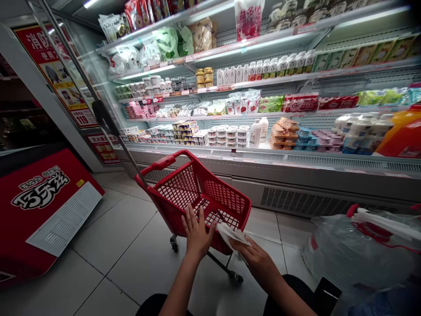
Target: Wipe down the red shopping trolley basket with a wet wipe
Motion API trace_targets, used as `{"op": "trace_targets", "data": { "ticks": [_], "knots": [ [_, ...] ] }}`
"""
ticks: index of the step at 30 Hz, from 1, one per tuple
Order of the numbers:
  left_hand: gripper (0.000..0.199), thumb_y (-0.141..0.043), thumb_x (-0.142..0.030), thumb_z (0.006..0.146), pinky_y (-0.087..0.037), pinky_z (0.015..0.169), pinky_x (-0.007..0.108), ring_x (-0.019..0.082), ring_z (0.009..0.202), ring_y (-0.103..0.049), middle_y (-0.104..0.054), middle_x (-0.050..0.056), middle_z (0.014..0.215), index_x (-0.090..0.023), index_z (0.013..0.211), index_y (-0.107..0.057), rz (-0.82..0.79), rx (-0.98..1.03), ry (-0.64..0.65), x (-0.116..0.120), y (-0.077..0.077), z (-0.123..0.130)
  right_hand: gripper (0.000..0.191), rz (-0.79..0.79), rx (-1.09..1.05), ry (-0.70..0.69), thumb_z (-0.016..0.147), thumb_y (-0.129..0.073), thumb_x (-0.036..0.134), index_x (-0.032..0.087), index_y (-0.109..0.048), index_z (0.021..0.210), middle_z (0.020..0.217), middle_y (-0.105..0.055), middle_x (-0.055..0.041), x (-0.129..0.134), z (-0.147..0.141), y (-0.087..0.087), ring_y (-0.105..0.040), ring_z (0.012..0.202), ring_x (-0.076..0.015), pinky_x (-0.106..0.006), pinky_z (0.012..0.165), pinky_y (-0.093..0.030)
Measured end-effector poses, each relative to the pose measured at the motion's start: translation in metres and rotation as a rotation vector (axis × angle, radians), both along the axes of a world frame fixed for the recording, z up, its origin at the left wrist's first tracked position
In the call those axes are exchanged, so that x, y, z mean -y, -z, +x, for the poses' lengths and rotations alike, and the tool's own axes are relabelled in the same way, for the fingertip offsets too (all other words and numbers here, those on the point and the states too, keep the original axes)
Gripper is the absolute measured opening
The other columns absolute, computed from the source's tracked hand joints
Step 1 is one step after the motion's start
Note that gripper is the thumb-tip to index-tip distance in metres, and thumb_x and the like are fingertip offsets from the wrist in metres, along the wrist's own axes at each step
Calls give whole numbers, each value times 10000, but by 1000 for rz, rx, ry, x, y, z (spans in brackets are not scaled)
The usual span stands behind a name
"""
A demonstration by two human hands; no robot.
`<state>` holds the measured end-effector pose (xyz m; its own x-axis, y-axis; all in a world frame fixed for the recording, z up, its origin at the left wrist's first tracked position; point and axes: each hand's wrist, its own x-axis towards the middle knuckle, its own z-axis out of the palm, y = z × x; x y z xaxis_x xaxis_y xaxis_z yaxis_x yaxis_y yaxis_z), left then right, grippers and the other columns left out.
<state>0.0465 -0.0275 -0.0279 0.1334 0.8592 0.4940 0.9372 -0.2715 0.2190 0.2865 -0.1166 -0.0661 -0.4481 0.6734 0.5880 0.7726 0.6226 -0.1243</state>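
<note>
A red shopping cart (226, 193) on wheels stands in front of me, its basket made of latticed plastic. My left hand (197, 235) is at the near side of the basket with its fingers spread and nothing in them. At the near right corner of the cart, my right hand (255, 256) holds a white cloth or wipe (230, 235) against the red plastic. The fingers lie over the cloth, so part of it is hidden. The cart's handle (161, 164) is on the far left side.
A refrigerated shelf unit (204, 160) with yogurt cups and bottles runs behind the cart. On the left is a red freezer chest (49, 210). Wrapped large water bottles (355, 250) stand at the right. A metal pole (82, 79) slants down near the cart handle.
</note>
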Motion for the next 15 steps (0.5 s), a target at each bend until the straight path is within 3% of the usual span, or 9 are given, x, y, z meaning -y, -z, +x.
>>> {"op": "trace_targets", "data": {
  "ticks": [4, 7, 12, 15],
  "knots": [
    [721, -415, -561, 1029, -195, 1245, 635, 338, 1599, -99, -126, 181, 1726, -218, 1639, -242, -14, -39, 71, 13, -1, 16, 437, -13, -58, -25, 960, -522, 83, 264, -647, 1338, 1245, -748, -47, -4, -5, -25, -659, 1258, -258, -458, 1119, -534],
    [710, -366, -557, 1043, -214, 1242, 629, 332, 1595, -134, -208, 172, 1711, -228, 1650, -200, -12, -26, 102, 23, 4, 26, 438, 27, -98, 29, 976, -512, 91, 243, -627, 1371, 1292, -725, -76, -10, -17, -34, -620, 1309, -286, -487, 1120, -527],
    [822, -371, -626, 1013, -142, 1268, 608, 352, 1590, -139, -276, 175, 1688, -166, 1657, -150, 61, -79, 71, 29, 9, 20, 558, -11, -59, -79, 920, -475, -9, 242, -611, 1399, 1247, -750, -63, -19, -43, -6, -641, 1284, -246, -432, 1092, -552],
    [886, -425, -666, 982, -127, 1269, 604, 364, 1576, -185, -305, 185, 1675, -145, 1652, -171, 116, -171, 58, 29, 10, 11, 588, -1, -37, -106, 884, -480, -38, 210, -616, 1399, 1260, -744, -89, -31, -33, 14, -624, 1305, -256, -427, 1073, -563]
  ]
}}
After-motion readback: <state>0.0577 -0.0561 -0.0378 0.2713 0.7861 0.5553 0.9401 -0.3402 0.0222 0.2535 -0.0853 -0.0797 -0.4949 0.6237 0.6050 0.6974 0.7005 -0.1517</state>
